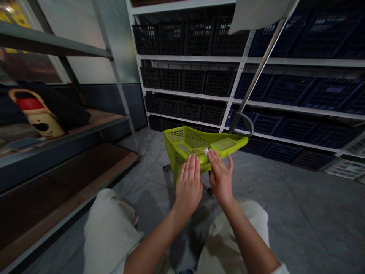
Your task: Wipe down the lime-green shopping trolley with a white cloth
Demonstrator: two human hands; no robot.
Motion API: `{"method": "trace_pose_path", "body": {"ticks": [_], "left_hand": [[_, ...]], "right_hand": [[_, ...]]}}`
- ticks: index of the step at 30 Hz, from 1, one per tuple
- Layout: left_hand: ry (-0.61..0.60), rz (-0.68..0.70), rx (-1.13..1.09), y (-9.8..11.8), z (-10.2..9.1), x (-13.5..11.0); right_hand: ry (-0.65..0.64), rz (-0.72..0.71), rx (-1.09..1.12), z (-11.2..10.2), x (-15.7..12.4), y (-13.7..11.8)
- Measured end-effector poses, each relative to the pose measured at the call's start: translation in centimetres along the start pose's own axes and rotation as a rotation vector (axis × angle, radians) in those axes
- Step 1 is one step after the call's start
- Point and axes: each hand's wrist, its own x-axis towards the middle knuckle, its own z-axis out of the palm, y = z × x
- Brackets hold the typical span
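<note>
A lime-green shopping basket trolley (186,146) with perforated walls stands on the floor in front of my knees. My left hand (188,182) lies flat with its fingers straight against the trolley's near rim. At the same rim, just right of it, my right hand (220,177) presses a small white wad (206,151), perhaps tissue or cloth, with its fingertips. The right thumb stands out to the side. Beyond the right hand, the trolley carries a flat panel with a pale rectangular inset (225,144). Its grey loop handle (247,123) rises at the far end.
A metal pole (265,62) with a white sheet slants up behind the trolley. White racks hold black crates (194,82) and blue crates (293,89). On the left, a shelf (111,121) bears a cream bottle with a red lid (42,120). Grey tiles cover the floor (285,198).
</note>
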Motion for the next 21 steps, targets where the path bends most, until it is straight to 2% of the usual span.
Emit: {"method": "trace_pose_path", "body": {"ticks": [2,4,9,14,16,19,21], "left_hand": [[0.001,-0.011,0.009,0.0,0.1,0.0],[-0.004,-0.015,0.011,0.0,0.1,0.0],[-0.011,0.001,-0.001,0.0,-0.2,0.0],[0.007,-0.016,-0.011,0.0,-0.1,0.0],[0.003,-0.008,-0.015,0.0,-0.2,0.0],[-0.010,0.010,-0.014,0.0,-0.2,0.0],[-0.009,0.009,-0.012,0.0,-0.2,0.0]], "right_hand": [[-0.087,-0.080,0.046,-0.1,-0.1,-0.7],[-0.117,-0.111,0.046,-0.3,0.0,-0.6],[0.016,0.047,-0.034,-0.3,0.4,0.5],[-0.136,-0.127,0.081,-0.4,0.2,-0.3],[-0.086,-0.093,0.041,-0.3,0.2,0.2],[0.055,0.040,-0.035,0.1,0.4,0.9],[0.046,0.036,-0.014,0.2,0.2,0.5]]}}
